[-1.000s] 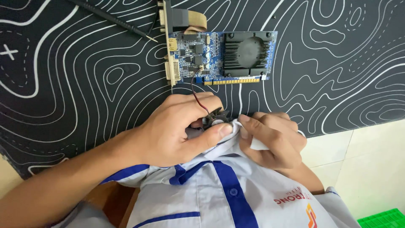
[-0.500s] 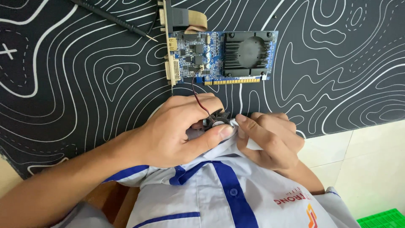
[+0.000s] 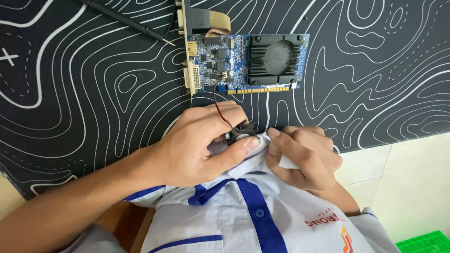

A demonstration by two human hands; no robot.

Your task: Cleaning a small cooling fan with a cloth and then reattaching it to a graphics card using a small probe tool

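A small black fan (image 3: 240, 132) sits at the near edge of the desk, almost hidden between the two hands. The left hand (image 3: 197, 143) wraps it from above, thumb pressed along its underside, so that grip is closed on the fan. A red and black wire (image 3: 220, 105) runs from the fan up to the blue card (image 3: 248, 63) lying flat farther out on the black mat (image 3: 84, 93) with white contour lines.

The right hand (image 3: 304, 157) pinches a fold of the white shirt (image 3: 253, 164) against the fan's hub, its grip narrow and holding cloth. This looks like the wiping step: the fan, off its heatsink (image 3: 276, 58) yet tethered by the wire, being cleaned with the shirt hem.

The next move would call for turning the fan a little in the left grip so the cloth meets another blade, without pulling the short wire taut or dragging the card.

Beyond the card lie a black probe (image 3: 126, 21) and a beige ribbon cable (image 3: 218, 21). A green crate (image 3: 424, 242) shows at the lower right corner, on pale tiles (image 3: 408, 173).
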